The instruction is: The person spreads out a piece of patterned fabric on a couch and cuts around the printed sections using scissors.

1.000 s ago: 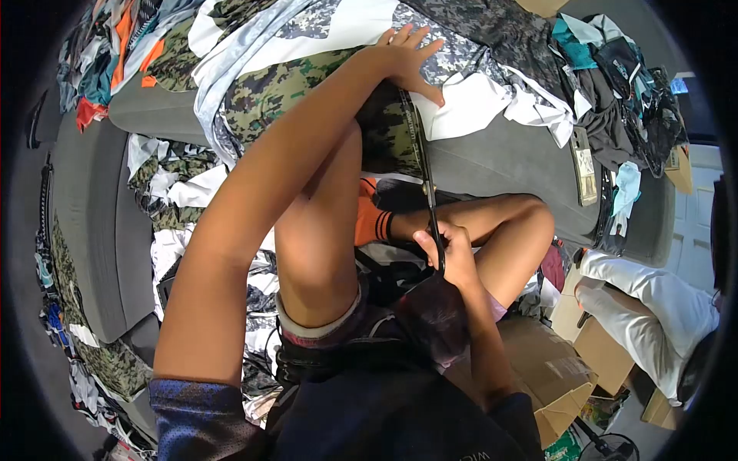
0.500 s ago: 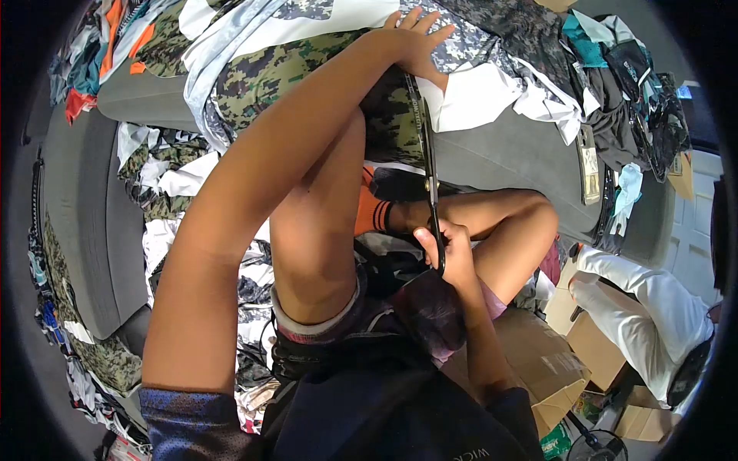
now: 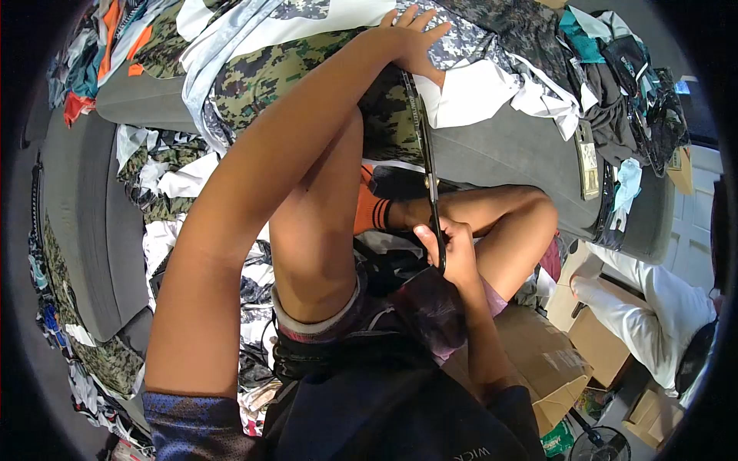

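Grey sofa (image 3: 500,157) spans the upper view, its seat spread with cloth. Left hand (image 3: 415,44): open, fingers spread, laid on grey-white patterned cloth (image 3: 453,37) on the sofa; it pinches nothing. Right hand (image 3: 455,250): closed around the handles of the black scissors (image 3: 427,154), in front of the sofa. Scissors point towards the sofa, far ends by the left wrist; exact blade opening cannot be told. Green camouflage cloth (image 3: 257,81) lies on the sofa left of the scissors, white cloth (image 3: 480,94) right of them. At the sofa's right end: dark garments (image 3: 611,111), a teal cloth (image 3: 580,40) and a narrow packet (image 3: 588,165). Mixed scraps (image 3: 177,165) are heaped below the sofa's left part. Cardboard box (image 3: 538,361) sits below the sofa's right part, a wire-caged fan (image 3: 602,446) near it. Beyond the sofa's right end: a pale door (image 3: 696,223) and, lower, another person (image 3: 646,311) in white trousers.
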`<state>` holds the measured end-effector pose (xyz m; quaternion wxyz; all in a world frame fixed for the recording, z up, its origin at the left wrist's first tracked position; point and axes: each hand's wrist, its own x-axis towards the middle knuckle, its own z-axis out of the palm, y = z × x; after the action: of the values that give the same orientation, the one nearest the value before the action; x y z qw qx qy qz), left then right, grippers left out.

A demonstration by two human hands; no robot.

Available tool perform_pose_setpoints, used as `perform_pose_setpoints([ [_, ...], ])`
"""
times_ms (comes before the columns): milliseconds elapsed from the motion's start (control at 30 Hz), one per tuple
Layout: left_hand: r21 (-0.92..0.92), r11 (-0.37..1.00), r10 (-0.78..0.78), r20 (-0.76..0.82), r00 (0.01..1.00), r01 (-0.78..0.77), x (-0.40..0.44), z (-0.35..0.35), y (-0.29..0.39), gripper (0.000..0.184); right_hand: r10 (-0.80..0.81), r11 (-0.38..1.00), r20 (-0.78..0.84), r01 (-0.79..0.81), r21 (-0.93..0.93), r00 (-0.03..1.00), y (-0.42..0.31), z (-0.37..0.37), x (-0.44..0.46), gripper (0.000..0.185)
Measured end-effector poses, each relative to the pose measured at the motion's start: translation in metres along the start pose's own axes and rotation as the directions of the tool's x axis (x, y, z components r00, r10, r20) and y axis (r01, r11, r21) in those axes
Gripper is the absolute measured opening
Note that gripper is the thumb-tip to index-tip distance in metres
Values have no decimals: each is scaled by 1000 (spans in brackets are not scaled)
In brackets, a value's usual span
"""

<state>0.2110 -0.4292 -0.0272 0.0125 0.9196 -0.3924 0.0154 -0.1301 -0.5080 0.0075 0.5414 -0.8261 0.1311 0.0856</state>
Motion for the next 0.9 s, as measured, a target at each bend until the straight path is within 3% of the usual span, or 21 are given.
perform_pose_setpoints([
  [100,21,999,36,-124,992,-34,4,15,-4,106,11,1000,-6,-11,-2,1000,-3,-1,-1,40],
  [233,-123,992,7,88,996,4,-13,-30,10,105,46,999,11,-46,-6,999,-8,-3,-2,41],
  [433,-105,994,0,106,994,11,-15,-35,11,103,84,996,8,-84,0,996,-11,-4,-3,41],
  [600,-77,997,12,70,997,-7,-14,-31,10,102,-7,1000,38,8,-27,999,-4,-7,-2,36],
  [767,-169,983,84,32,996,-78,-19,-39,12,98,35,999,42,-35,5,999,-6,-6,-4,35],
  [900,-225,974,64,123,990,-35,-11,-35,9,113,-12,998,70,8,59,997,1,-6,-1,35],
])
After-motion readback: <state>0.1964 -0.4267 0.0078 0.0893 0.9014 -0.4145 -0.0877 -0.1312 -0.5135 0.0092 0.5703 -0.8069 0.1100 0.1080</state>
